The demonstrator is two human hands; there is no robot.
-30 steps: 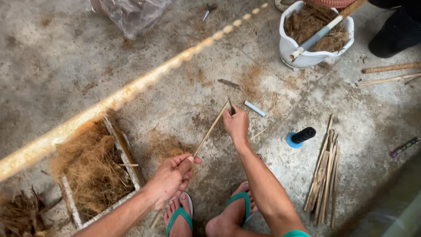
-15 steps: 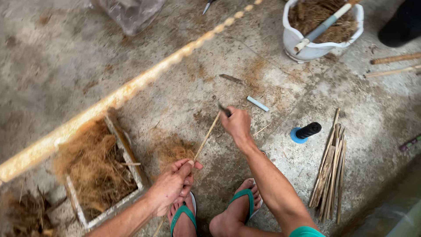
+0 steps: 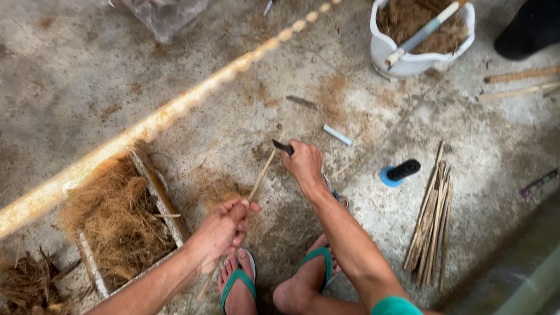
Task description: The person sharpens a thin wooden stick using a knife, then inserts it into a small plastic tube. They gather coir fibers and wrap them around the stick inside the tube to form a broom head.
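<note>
I see a thin, pale bamboo stick [image 3: 263,172] slanting across the concrete floor, its lower end pinched in my left hand [image 3: 224,227]. A dark-bladed knife [image 3: 283,147] sits clasped in my right hand [image 3: 304,165], its blade meeting the stick's upper end.

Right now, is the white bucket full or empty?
Full. The white bucket stands upright, packed nearly to its rim with brown fibre, and a pale stick lies slanted across the top.

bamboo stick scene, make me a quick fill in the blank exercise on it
1. The left hand grips a thin bamboo ____.
2. The right hand holds a dark ____ against the bamboo stick.
3. The white bucket is filled with brown ____.
4. The person's flip-flops are ____ in colour.

Missing words: stick; knife; fibre; green
</note>
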